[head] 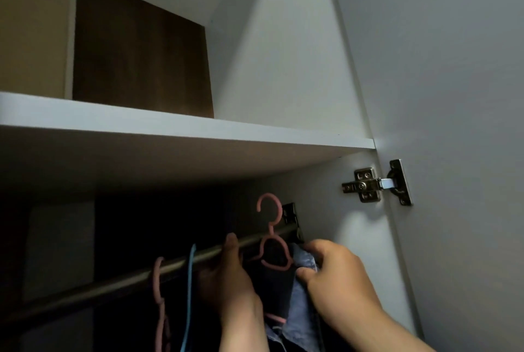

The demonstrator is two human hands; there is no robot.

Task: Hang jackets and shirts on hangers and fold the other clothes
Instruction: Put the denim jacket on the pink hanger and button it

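Both hands, left hand point(226, 275) and right hand point(337, 272), are pinching the denim shirt point(304, 309) on its pink hanger point(272, 241), hook riding above the closet rod point(113, 285)—risking slipping off if released unhooked.

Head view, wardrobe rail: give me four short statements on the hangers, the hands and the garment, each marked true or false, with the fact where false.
1. The pink hanger being handled has its hook over the rail. False: its hook sits above the rail, not yet over it.
2. The right hand pinches the blue denim garment. True.
3. A light blue hanger already hangs on the rail. True.
4. The shelf above the rail holds folded clothes. False: no clothes show on it.
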